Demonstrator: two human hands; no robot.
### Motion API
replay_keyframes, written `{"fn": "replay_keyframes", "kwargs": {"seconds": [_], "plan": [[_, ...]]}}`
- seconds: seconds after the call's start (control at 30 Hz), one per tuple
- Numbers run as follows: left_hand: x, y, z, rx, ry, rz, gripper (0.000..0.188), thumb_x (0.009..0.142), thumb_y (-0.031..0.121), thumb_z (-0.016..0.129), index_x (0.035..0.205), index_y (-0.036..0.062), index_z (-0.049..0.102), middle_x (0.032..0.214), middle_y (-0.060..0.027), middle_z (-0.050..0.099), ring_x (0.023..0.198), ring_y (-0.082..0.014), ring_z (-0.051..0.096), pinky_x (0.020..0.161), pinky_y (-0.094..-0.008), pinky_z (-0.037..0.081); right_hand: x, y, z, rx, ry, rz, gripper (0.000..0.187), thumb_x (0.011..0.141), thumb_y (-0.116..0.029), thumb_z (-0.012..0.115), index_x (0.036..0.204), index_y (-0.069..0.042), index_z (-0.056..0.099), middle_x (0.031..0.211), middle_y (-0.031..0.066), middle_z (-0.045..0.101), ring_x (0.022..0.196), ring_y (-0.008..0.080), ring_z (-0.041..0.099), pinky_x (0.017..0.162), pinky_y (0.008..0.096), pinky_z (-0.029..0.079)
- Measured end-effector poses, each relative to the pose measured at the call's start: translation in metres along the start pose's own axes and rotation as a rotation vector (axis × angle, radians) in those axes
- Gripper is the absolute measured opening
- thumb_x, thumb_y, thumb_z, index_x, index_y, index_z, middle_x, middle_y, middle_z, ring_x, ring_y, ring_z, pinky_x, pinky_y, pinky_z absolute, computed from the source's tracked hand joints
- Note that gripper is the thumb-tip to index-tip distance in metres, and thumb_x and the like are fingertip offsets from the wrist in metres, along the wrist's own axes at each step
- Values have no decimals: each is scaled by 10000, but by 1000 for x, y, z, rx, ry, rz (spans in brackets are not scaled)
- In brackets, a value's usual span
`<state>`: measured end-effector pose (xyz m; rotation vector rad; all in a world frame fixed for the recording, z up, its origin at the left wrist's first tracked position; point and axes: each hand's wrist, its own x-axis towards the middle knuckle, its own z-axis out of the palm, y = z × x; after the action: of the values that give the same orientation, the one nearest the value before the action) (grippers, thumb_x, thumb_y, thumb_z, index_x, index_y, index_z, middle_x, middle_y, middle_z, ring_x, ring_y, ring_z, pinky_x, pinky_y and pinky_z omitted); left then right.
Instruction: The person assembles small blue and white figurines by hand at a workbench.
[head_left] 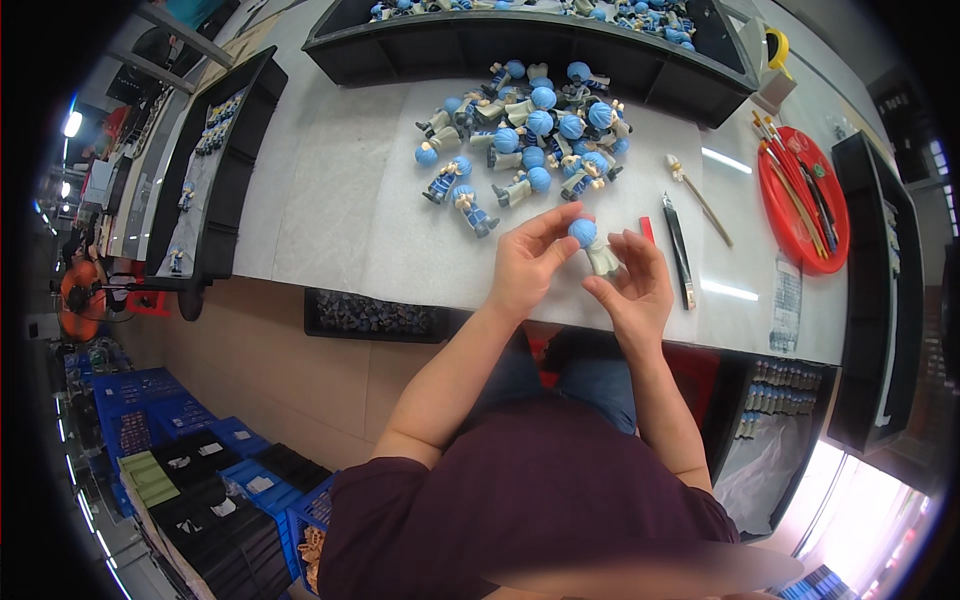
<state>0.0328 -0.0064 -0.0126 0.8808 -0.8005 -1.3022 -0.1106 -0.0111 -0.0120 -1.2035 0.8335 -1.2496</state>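
While the pale bench (320, 200) spreads wide across my distant view, a long black tray (530, 50) stands along its far edge with many small figures inside; I judge it is put there so that the nearer surface remains for handling. A second black tray (246, 150) is at the left edge, with some figures in rows, perhaps to avoid that they rub one another. A third black tray (862, 330) is by the right edge.

Just before the long tray lies a loose heap of figurines (540, 123), probably so that each can be reached easily. Toward the right edge, a red plate (783, 222) carries brushes (797, 195), maybe to hold them together in one place.

Above the near edge I have the left hand (532, 255) and the right hand (638, 295). To their right, a slim dark tool (679, 250) and a thin stick (708, 208) with a pale tip lie apart from the heap, I suppose for easy picking.

Between both hands is one blue-headed figurine (594, 247). The left hand pinches its round head with thumb and fingers, which seems to leave the pale body exposed. The right hand is half curled beside that body; whether it touches, I cannot tell.

Smallest, a red piece (647, 230) lies just left of the tool.
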Motion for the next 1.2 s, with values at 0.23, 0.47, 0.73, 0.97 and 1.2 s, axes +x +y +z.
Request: {"fn": "replay_keyframes", "kwargs": {"seconds": [0.23,0.47,0.73,0.97,1.2], "plan": [[2,-1,0,0,-19,39,407,800,-68,510,1200,-12,460,1123,-153,551,1058,-186,514,917,-303,397,1,2,-1,15,-43,23,579,679,33,707,1174,-5,408,1087,99,500,1011,154,500,846,271,436],[2,0,0,-1,-42,40,418,798,-76,501,1207,-4,456,1139,-157,540,1079,-190,502,926,-306,390,1,1,-1,-13,-50,-6,561,688,32,699,1169,-1,411,1084,103,499,1000,157,503,853,274,434],[3,-3,-1,-4,-46,68,435,791,-80,529,1213,-13,450,1119,-115,551,1013,-161,530,877,-275,424,1,3,-1,30,-52,-3,513,739,35,648,1184,7,393,1113,111,483,1008,162,497,869,280,426],[2,-2,-1,5,-40,71,453,773,-82,557,1208,-13,454,1102,-109,557,994,-157,537,871,-280,430,1,-1,0,33,-55,16,482,761,62,605,1188,14,385,1125,117,472,1023,163,486,877,264,420],[1,1,0,2,-64,68,469,764,-104,544,1213,-6,452,1116,-117,550,999,-165,537,870,-277,436,2,1,0,22,-62,-4,475,757,92,579,1183,19,382,1148,131,461,1072,188,471,919,294,405]]}}
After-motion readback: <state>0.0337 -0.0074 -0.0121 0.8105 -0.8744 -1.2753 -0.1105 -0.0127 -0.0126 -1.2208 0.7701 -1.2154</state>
